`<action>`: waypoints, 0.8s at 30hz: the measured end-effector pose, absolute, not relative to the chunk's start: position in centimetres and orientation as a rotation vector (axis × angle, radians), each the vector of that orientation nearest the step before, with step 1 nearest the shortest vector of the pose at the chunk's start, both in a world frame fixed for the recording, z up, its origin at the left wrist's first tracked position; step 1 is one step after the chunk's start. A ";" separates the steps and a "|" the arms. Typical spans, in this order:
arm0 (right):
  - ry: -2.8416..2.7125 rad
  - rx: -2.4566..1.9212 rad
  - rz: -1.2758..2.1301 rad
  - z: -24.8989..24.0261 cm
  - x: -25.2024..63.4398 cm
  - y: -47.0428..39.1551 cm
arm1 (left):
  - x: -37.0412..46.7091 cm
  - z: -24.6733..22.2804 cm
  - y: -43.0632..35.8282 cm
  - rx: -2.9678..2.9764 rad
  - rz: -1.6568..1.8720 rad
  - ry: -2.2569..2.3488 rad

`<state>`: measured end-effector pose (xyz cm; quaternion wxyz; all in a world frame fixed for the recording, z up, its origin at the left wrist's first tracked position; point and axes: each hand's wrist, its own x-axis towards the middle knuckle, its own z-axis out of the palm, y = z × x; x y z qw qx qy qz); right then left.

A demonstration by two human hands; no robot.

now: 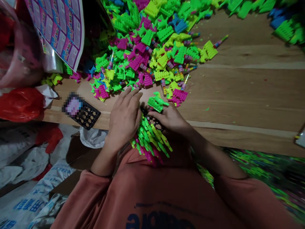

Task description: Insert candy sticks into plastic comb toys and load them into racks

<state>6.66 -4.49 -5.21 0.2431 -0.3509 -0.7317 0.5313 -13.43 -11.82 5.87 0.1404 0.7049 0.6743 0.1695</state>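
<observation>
My left hand rests with its fingers stretched out at the table's front edge, its side against a bunch of plastic toys; its thumb is hidden. Green, yellow and pink toys stand packed in a black holed rack, their ends toward my body. My right hand is closed around a bright green plastic toy, thumb in front, just above the rack. What its other fingers touch is hidden. Beyond both hands lies a heap of green, yellow, pink and blue toys, several with candy-filled tubes attached.
Another black holed rack lies to the left, partly blurred out. A printed label sheet hangs at upper left beside a pink bag. A red plastic bag sits at the table's left. More toys fill the area below right.
</observation>
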 end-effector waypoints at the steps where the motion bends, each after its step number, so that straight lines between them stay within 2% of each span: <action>1: -2.040 -0.935 1.432 -5.4 6.5 -4.5 | -13.4 5.8 -11.8 2.043 0.493 1.951; 9: -2.405 -0.628 1.086 -5.5 5.7 -4.6 | -13.3 6.0 -12.1 2.085 0.474 1.951; 14: -2.511 -0.503 1.118 -3.6 6.5 -3.0 | -12.1 6.3 -12.5 2.135 0.457 1.932; 16: -2.478 -0.631 1.091 -2.5 7.0 -1.6 | -11.7 6.2 -12.5 2.135 0.451 1.914; 21: -2.392 -1.418 0.680 -1.6 7.3 1.7 | -11.9 5.7 -12.5 2.137 0.526 1.920; 24: -2.345 -1.538 0.680 -2.6 7.4 2.2 | -12.0 5.6 -12.5 2.113 0.561 1.931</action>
